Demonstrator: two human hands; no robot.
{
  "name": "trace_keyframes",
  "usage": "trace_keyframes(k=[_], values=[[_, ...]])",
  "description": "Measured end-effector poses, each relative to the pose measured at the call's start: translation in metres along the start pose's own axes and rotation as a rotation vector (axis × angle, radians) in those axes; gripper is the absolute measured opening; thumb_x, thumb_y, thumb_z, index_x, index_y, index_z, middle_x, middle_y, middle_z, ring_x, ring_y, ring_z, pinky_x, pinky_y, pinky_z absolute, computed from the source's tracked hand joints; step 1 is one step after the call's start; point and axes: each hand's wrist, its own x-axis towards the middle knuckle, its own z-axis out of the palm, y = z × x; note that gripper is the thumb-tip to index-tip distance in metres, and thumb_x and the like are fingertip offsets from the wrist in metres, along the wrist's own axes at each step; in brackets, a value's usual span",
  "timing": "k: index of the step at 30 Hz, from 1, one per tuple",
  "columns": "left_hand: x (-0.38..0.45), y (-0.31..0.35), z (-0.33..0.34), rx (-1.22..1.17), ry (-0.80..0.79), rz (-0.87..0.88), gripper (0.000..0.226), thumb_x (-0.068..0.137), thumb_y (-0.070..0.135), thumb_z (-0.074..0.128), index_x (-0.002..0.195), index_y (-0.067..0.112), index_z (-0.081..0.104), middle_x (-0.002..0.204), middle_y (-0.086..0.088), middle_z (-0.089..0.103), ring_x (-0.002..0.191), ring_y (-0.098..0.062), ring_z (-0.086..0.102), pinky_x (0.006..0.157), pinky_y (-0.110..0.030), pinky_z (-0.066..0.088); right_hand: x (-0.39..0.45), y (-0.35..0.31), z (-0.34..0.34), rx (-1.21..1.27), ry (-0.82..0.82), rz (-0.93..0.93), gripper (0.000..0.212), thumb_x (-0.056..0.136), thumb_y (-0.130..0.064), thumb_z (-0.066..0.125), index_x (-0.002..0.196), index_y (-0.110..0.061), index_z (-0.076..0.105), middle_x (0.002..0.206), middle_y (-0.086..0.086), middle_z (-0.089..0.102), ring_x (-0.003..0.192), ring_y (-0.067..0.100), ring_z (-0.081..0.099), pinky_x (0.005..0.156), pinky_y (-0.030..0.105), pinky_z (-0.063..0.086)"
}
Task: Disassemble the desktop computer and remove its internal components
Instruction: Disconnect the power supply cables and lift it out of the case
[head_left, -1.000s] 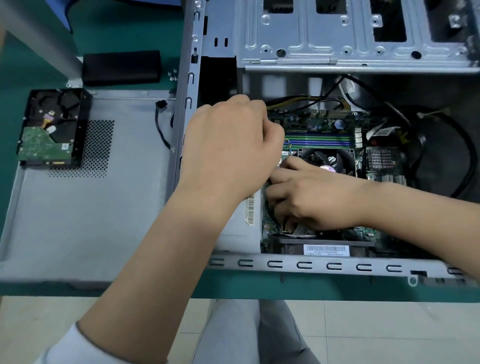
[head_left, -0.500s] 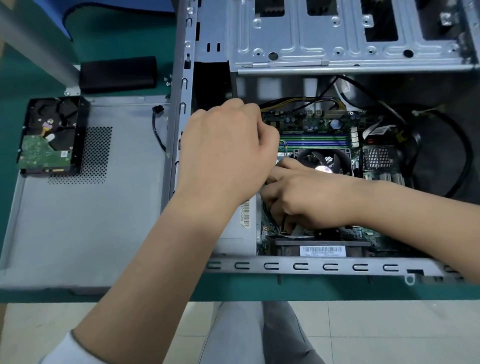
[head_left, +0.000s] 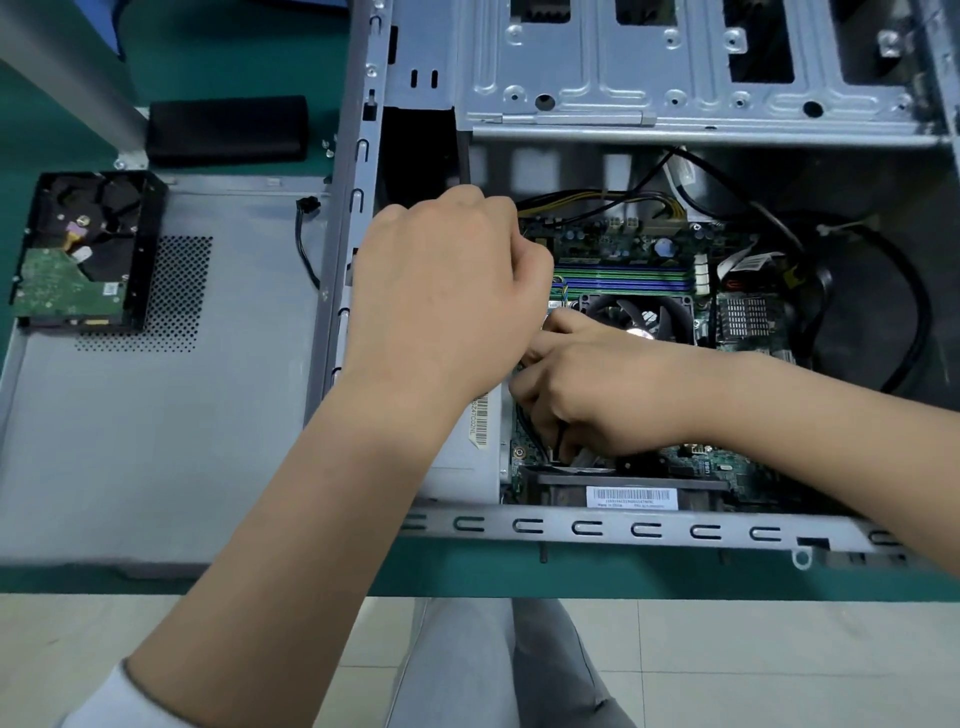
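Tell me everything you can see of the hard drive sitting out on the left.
The hard drive lies flat on the grey side panel, at its far left corner, partly over the panel's perforated vent. It sits circuit side up: a black metal body with a green circuit board covering the near half and a small white label at the board's right edge. No cable is attached, and neither hand touches it.

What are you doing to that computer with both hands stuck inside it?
A person is taking apart a computer case that lies open on a green table. Both hands are down on the circuit board beside the round fan. The right hand has its fingers curled around black wires; the left hand hides what it holds. A hard drive lies on the removed side panel.
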Motion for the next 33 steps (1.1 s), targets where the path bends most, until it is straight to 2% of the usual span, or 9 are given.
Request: trace_keyframes(k=[6, 11, 19, 21, 23, 25, 27, 30, 33], values=[[0.001, 0.000, 0.000, 0.001, -0.012, -0.011, 0.023, 0.090, 0.030, 0.038, 0.076, 0.019, 0.052, 0.074, 0.002, 0.048, 0.062, -0.023, 0.040, 0.073, -0.034, 0.033, -0.004, -0.003, -0.001, -0.005, 0.001, 0.057, 0.015, 0.082, -0.037, 0.052, 0.081, -0.028, 0.065, 0.082, -0.016, 0.056, 0.104, 0.014, 0.033, 0.081, 0.031, 0.018], [0.002, 0.001, 0.002, 0.023, -0.032, -0.011, 0.027, 0.090, 0.032, 0.037, 0.084, 0.019, 0.060, 0.080, 0.001, 0.052, 0.065, -0.021, 0.039, 0.076, -0.035, 0.034, -0.001, -0.006, -0.005, -0.063, -0.025, 0.083, 0.017, 0.083, -0.035, 0.051, 0.082, -0.025, 0.065, 0.082, -0.012, 0.058, 0.105, 0.015, 0.035, 0.096, 0.044, 0.024], [0.003, 0.000, 0.002, 0.013, -0.032, -0.009, 0.026, 0.089, 0.033, 0.038, 0.083, 0.020, 0.060, 0.077, 0.005, 0.047, 0.065, -0.019, 0.038, 0.071, -0.030, 0.026, 0.001, -0.004, -0.003, 0.005, -0.067, 0.065, 0.014, 0.081, -0.029, 0.053, 0.080, -0.026, 0.067, 0.081, -0.014, 0.055, 0.099, 0.012, 0.036, 0.098, 0.040, 0.030], [0.003, -0.001, 0.003, 0.005, -0.029, -0.006, 0.026, 0.088, 0.033, 0.038, 0.081, 0.020, 0.059, 0.076, 0.005, 0.047, 0.066, -0.018, 0.040, 0.071, -0.029, 0.026, 0.001, -0.006, -0.008, 0.031, -0.051, 0.056, 0.011, 0.078, -0.028, 0.056, 0.071, -0.023, 0.064, 0.073, -0.013, 0.050, 0.086, 0.013, 0.030, 0.095, 0.041, 0.033], [0.004, -0.001, 0.003, 0.003, -0.022, -0.003, 0.026, 0.089, 0.034, 0.037, 0.079, 0.020, 0.057, 0.075, 0.004, 0.047, 0.066, -0.018, 0.041, 0.071, -0.030, 0.026, 0.001, -0.009, -0.009, 0.043, 0.062, 0.022, 0.012, 0.064, -0.022, 0.068, 0.056, -0.021, 0.059, 0.061, -0.011, 0.043, 0.074, 0.013, 0.017, 0.082, 0.042, 0.043], [0.003, -0.001, 0.002, -0.003, -0.018, -0.003, 0.025, 0.089, 0.034, 0.037, 0.078, 0.020, 0.055, 0.074, 0.005, 0.047, 0.066, -0.018, 0.041, 0.071, -0.029, 0.026, 0.001, -0.010, -0.009, 0.046, 0.171, 0.027, 0.018, 0.049, -0.017, 0.074, 0.046, -0.020, 0.057, 0.052, -0.009, 0.045, 0.072, 0.014, 0.017, 0.070, 0.040, 0.049], [0.003, -0.001, 0.002, -0.015, -0.014, 0.002, 0.024, 0.089, 0.033, 0.038, 0.076, 0.020, 0.054, 0.072, 0.005, 0.046, 0.066, -0.018, 0.042, 0.071, -0.030, 0.028, 0.001, -0.010, -0.011, 0.030, 0.153, 0.038, 0.014, 0.052, -0.018, 0.073, 0.050, -0.020, 0.060, 0.055, -0.009, 0.048, 0.073, 0.014, 0.020, 0.073, 0.042, 0.049], [0.002, -0.001, 0.001, -0.031, -0.002, 0.013, 0.022, 0.088, 0.032, 0.039, 0.072, 0.020, 0.050, 0.069, 0.005, 0.044, 0.064, -0.018, 0.041, 0.070, -0.031, 0.029, 0.000, -0.006, -0.009, 0.022, 0.025, 0.045, 0.002, 0.067, -0.019, 0.064, 0.065, -0.020, 0.065, 0.066, -0.010, 0.050, 0.078, 0.013, 0.020, 0.084, 0.043, 0.042], [0.001, -0.001, 0.001, -0.018, 0.001, 0.023, 0.023, 0.087, 0.031, 0.040, 0.070, 0.019, 0.050, 0.067, 0.005, 0.044, 0.062, -0.018, 0.040, 0.068, -0.029, 0.026, 0.001, -0.008, -0.010, 0.030, 0.020, 0.011, 0.004, 0.063, -0.020, 0.069, 0.062, -0.020, 0.065, 0.063, -0.010, 0.047, 0.076, 0.013, 0.019, 0.079, 0.038, 0.045]])
